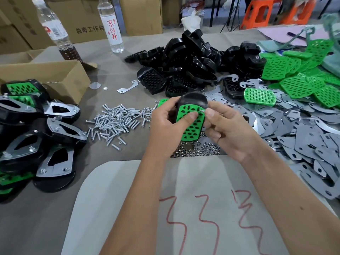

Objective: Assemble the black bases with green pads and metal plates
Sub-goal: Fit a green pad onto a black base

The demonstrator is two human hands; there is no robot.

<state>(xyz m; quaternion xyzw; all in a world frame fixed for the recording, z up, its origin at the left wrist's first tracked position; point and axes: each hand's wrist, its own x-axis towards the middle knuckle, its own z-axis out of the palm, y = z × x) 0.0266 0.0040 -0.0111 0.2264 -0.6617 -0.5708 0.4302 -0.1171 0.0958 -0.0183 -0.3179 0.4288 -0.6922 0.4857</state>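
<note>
Two bottles (110, 24) stand at the back of the counter (46, 218), near a cardboard box (55, 76). Loose screws (114, 120) lie left of the hands, nuts (198, 151) beneath them, piled black bases (193, 57) behind, green pads (298, 74) and metal plates (303, 137) to the right, finished assemblies (36, 129) far left. The left hand (165, 129) holds one black base (193, 101) above the counter, thumb pressing its green pad (191, 124); long axis runs roughly near-to-far, rounded end away. The right hand (226, 129) pinches a screw (202, 110) at the pad's right edge.
</note>
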